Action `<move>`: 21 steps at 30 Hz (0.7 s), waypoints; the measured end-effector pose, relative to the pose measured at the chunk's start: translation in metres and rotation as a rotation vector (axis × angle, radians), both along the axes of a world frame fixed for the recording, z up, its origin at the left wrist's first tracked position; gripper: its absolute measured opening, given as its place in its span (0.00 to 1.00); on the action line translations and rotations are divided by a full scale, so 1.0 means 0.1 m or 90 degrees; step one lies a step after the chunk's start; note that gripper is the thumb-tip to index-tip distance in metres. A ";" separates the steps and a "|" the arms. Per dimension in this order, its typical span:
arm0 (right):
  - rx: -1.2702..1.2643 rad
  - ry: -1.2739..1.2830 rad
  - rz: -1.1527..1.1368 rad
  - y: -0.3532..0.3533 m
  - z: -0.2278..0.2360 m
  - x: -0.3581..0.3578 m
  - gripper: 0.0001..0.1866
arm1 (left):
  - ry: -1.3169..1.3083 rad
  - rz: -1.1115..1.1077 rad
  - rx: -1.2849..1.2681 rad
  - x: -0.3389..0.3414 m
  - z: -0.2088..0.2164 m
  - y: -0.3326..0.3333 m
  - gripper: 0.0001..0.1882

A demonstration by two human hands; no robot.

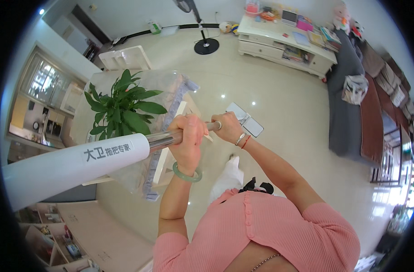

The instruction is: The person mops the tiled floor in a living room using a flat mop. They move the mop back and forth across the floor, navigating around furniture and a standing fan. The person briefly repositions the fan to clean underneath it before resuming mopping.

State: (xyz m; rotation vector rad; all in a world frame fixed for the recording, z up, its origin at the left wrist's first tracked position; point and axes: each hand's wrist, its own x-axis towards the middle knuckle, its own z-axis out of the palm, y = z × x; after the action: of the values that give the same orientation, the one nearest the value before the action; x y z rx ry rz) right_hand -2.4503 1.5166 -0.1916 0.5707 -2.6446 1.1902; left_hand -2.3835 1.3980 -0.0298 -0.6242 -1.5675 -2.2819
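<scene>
A mop pole crosses in front of me, with a thick white handle (pixel 80 165) toward the left edge and a shiny metal shaft (pixel 164 139). My left hand (pixel 188 132), with a green bangle at its wrist, is wrapped round the shaft just past the white handle. Farther down the pole, my right hand (pixel 228 127) is closed round it; a bracelet and a red cord circle that wrist. Beyond the right hand, a flat rectangular mop head (pixel 246 119) lies on the tiled floor. The pole's lower part is mostly hidden by the right hand.
Left of the pole, a leafy plant (pixel 120 109) stands on a covered table (pixel 170 79) with white chairs (pixel 125 58) around it. A black stand fan (pixel 206 46) and a white cabinet (pixel 279 38) are at the back. A grey and brown sofa (pixel 345 122) fills the right side.
</scene>
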 end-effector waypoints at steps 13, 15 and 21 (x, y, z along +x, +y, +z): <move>0.025 -0.017 0.094 -0.13 -0.15 -3.10 0.13 | -0.035 0.059 -0.031 -2.90 -0.15 -0.07 0.15; 0.040 -0.025 0.108 -0.21 -0.16 -3.55 0.12 | -0.028 0.088 -0.001 -3.32 -0.21 -0.14 0.16; 0.048 -0.029 0.182 -0.44 -0.23 -4.89 0.09 | -0.028 0.157 0.032 -4.61 -0.34 -0.32 0.16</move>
State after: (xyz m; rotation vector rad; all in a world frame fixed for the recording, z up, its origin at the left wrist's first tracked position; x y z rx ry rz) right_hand -2.9388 1.4724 -0.2142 0.9745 -2.7226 1.1905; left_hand -2.8446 1.3662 -0.0637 -0.3489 -1.5094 -2.1550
